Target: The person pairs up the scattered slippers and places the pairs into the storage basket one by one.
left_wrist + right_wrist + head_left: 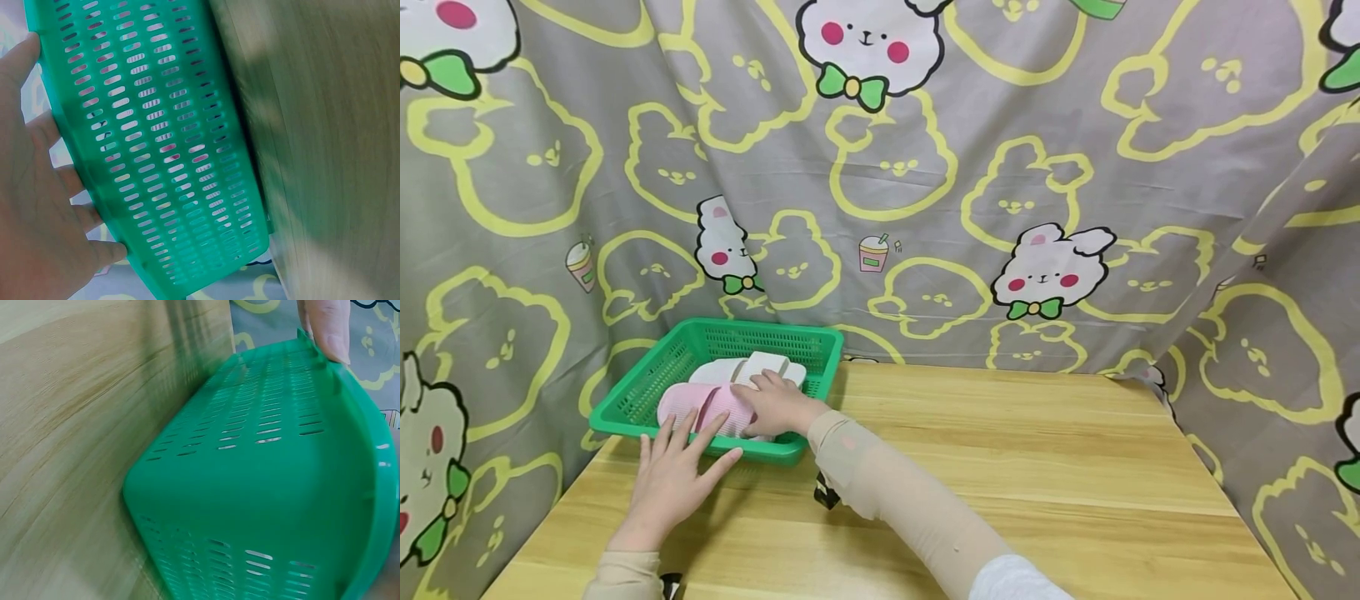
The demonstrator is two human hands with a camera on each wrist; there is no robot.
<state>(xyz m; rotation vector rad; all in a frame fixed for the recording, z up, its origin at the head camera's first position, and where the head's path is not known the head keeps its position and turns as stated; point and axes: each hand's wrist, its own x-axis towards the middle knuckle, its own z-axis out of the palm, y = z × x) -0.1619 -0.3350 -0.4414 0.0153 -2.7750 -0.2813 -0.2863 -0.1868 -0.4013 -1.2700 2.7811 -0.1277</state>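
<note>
A green plastic basket (715, 450) with slotted walls stands on the table's back left. Inside lie a pink ribbed slipper (681, 402) and, behind it, white slippers (715, 372). My right hand (778, 406) reaches over the basket's right side. Its spread fingers rest on the slippers, with the thumb beside the pink one. At the front rim, my left hand (673, 475) spreads its fingers over the edge toward the pink slipper. The left wrist view shows those fingers (47, 131) crossing the rim, their tips partly hidden behind the slotted wall (150, 125).
The wooden table (1000, 467) extends to the right of the basket. A grey curtain (917, 192) printed with yellow outlines and white rabbits hangs behind and along both sides. Dark wrist gear (825, 492) shows below the right forearm.
</note>
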